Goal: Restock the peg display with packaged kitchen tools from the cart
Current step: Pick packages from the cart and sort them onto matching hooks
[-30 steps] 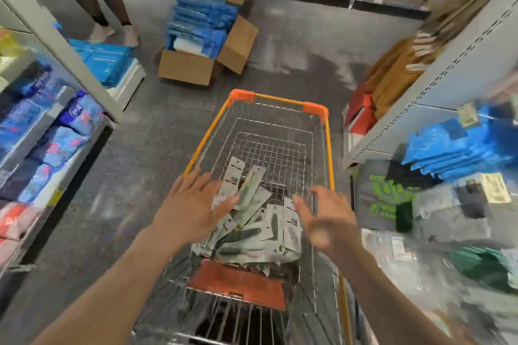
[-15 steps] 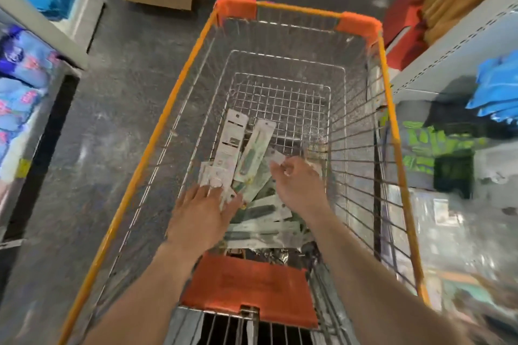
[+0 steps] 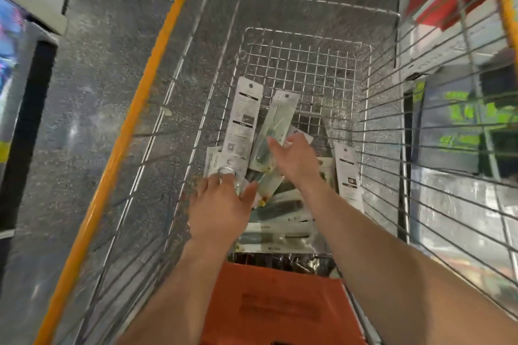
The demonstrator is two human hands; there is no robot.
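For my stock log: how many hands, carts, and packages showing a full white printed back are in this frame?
Hands: 2, left hand and right hand
Cart: 1
White-backed packages: 2
Total: 5; the overlapped pile is not counted.

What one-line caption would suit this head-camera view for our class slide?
Left hand and right hand reach over flat carded kitchen-tool packages lying in an orange-rimmed wire shopping cart.

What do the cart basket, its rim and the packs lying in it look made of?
Cart basket: bare steel-looking wire, a shiny silver grid. Rim: glossy orange coating, plastic or paint, cannot tell which. Packs: white printed card; some seem to have clear plastic fronts, judging by the glare.
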